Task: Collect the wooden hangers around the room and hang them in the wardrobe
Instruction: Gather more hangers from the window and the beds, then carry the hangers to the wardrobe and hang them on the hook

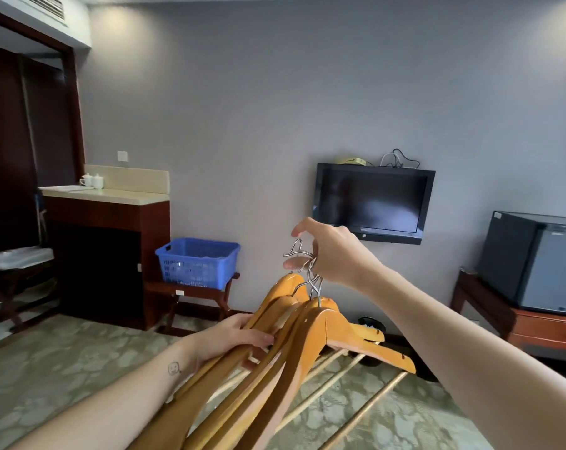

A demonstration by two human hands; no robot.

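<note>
A bunch of several orange wooden hangers [310, 339] hangs in front of me, with pale crossbars slanting down to the right. My right hand [333, 251] pinches their metal hooks [302, 258] from above. My left hand [233, 336] grips the left arms of the bunch from the side. The dark wardrobe opening [21, 151] is at the far left of the room.
A blue plastic basket [197, 263] sits on a dark folding stand against the wall. Left of it is a counter [106, 193] with white cups. A wall TV [372, 203] hangs ahead, with a small fridge [534, 261] on a cabinet to the right. Patterned carpet covers the floor.
</note>
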